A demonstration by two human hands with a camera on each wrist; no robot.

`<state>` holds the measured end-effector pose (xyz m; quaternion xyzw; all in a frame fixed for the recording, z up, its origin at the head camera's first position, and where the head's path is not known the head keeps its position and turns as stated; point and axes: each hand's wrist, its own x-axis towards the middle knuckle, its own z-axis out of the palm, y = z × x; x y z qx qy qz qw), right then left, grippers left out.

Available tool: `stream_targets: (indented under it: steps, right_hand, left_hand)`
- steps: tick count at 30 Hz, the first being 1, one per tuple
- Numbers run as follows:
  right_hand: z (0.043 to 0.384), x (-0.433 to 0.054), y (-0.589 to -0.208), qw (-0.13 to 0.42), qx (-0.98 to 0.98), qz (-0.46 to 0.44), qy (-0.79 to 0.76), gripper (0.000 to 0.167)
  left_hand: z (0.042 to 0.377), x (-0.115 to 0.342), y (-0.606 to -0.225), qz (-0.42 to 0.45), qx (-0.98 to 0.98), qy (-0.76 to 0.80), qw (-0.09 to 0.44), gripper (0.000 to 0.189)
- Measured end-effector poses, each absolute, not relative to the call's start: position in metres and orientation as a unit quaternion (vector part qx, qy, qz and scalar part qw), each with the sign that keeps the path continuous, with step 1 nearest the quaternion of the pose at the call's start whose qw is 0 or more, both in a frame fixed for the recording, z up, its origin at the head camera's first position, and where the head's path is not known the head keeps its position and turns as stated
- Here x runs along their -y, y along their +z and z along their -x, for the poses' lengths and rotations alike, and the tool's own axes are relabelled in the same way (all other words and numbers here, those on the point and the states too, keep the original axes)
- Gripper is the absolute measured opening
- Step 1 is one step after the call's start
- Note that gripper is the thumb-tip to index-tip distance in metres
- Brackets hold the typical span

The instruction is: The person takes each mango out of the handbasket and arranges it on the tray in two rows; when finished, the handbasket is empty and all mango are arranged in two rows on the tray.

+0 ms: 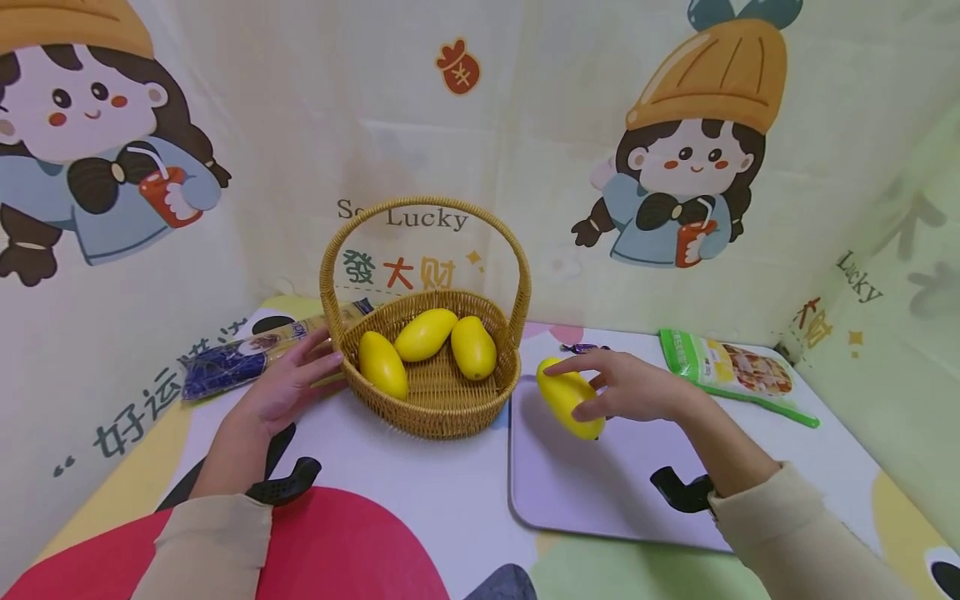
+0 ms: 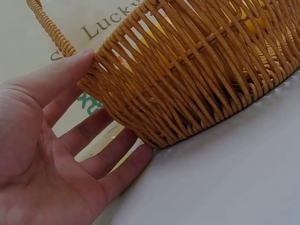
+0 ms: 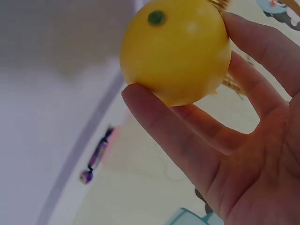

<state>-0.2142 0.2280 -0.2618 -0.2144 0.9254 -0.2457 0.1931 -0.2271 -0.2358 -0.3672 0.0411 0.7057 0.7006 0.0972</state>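
Yellow mango [image 1: 568, 402] sits between the fingers of the right hand [image 1: 637, 387], which grip it from its sides, the thumb nearer the body and the other fingers toward the far end. It is held tilted over the left part of a pale purple tray [image 1: 555, 496], and its green stem spot faces the right wrist camera.

At the other side, the left hand [image 1: 288, 387] has its fingers spread and fairly straight, the thumb tip touching the rim of a wicker basket [image 1: 431, 422] and the other fingers against its lower side. Inside the basket lie three more mangoes: one at the left [image 1: 382, 365], one slanting across the back [image 1: 425, 335] and one at the right [image 1: 473, 347]. Its tall handle arches over them.

Just past the tray's far edge is a small purple wrapped candy [image 1: 585, 347]; farther right, a green food bag [image 1: 738, 367] lies flat. A long packet [image 1: 240, 360] with a dark blue end rests left of the basket, partly behind the left hand. Everything stands on a tabletop [image 1: 360, 475] with a colourful printed cover, before a pale cartoon cloth [image 1: 300, 125].
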Motion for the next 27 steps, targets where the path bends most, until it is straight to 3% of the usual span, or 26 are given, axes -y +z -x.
stream_targets:
  steps: [11, 27]
  right_hand:
    - [0.22, -0.212, -0.293, 0.167, -0.935, 0.242, -0.197, 0.053]
    - [0.22, -0.204, -0.3, 0.144, -0.94, 0.25, -0.183, 0.052]
  left_hand:
    - [0.227, 0.236, -0.369, -0.047, -0.704, 0.703, 0.092, 0.076]
    - [0.227, 0.236, -0.369, -0.044, -0.704, 0.702, 0.092, 0.077]
